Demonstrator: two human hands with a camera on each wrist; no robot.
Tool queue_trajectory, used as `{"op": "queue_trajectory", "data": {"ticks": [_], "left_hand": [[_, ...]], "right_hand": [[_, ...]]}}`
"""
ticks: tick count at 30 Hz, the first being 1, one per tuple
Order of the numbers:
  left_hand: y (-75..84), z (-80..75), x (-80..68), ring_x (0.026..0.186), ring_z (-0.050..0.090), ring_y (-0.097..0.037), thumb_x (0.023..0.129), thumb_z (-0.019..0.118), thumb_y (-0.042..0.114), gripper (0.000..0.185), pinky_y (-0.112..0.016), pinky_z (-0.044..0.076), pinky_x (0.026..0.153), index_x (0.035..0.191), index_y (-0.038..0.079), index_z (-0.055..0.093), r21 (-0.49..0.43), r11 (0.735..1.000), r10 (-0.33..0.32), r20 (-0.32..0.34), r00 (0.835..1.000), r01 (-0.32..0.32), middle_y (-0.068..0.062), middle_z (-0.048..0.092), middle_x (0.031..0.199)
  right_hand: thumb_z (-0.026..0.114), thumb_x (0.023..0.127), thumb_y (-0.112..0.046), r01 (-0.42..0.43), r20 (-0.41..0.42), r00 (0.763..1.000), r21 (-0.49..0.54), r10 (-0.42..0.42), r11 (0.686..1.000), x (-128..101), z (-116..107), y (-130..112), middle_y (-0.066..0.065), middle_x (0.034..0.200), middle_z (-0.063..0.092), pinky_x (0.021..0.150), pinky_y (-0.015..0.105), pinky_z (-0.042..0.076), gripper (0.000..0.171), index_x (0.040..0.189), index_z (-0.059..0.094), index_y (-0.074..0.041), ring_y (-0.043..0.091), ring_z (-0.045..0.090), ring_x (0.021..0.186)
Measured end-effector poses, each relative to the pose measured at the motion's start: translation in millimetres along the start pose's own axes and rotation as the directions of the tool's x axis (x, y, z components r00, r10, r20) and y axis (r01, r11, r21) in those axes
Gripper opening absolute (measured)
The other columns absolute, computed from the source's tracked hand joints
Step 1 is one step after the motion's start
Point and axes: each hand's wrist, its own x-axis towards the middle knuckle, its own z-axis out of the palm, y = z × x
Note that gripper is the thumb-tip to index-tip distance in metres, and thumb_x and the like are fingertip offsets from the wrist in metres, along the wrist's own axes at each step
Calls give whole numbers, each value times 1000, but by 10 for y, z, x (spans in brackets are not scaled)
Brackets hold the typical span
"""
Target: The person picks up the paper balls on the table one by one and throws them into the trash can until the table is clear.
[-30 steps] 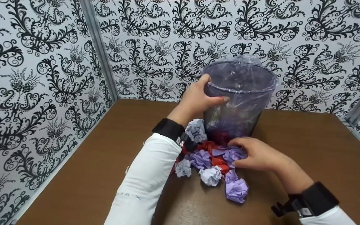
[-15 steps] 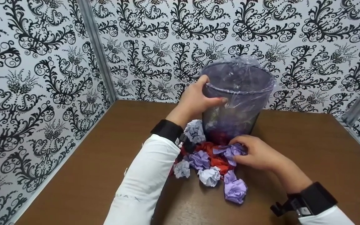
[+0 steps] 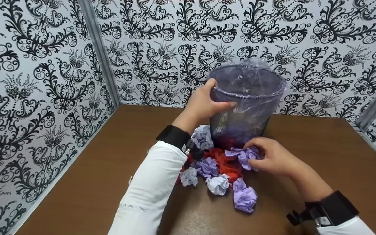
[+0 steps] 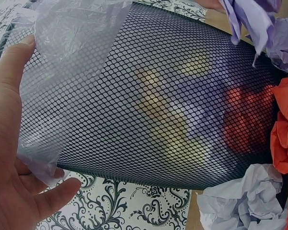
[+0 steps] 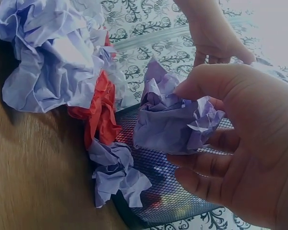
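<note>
A black mesh waste bin (image 3: 237, 127), lined with a clear plastic bag (image 3: 259, 106), stands tilted slightly on the table. My left hand (image 3: 204, 101) grips its rim on the near left side, thumb outside over the bag. Yellow, purple and red crumpled paper shows through the mesh in the left wrist view. My right hand (image 3: 274, 156) pinches a crumpled purple paper ball (image 5: 165, 127) between thumb and fingers, close to the bin's foot. In the right wrist view this ball appears off the table, in front of the mesh.
In front of the bin lie crumpled red paper (image 3: 228, 168), a purple ball (image 3: 245, 197), another purple ball (image 3: 207, 167), and whitish balls (image 3: 218, 184). A larger pale ball (image 3: 202, 137) rests against the bin's left side. Patterned walls (image 3: 155, 65) border the brown table (image 3: 109, 176).
My right hand has closed on the purple paper ball and raised it slightly, shifting it right and away from the pile. My left hand keeps its grip on the rim.
</note>
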Motion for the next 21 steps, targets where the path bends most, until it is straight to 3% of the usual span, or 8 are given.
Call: {"op": "queue_trajectory", "data": {"ticks": [10,21], "left_hand": [[-11,3,-14,85,62,-14,50,82,72,78,-31,53,70,106,29,50,9,1000,3,10,1000,-3,5,65,95],[-28,8,-1,83,62,-13,50,80,75,78,-29,52,70,104,27,49,11,999,33,-14,999,-33,5,65,92]], "right_hand": [[77,69,-7,14,-12,1000,15,-14,1000,-32,-84,-57,-9,90,62,62,25,48,37,101,66,-21,9,56,75],[76,71,-3,119,-64,991,33,-117,992,-54,-204,-184,-10,94,62,67,24,48,37,102,66,-20,9,57,81]]}}
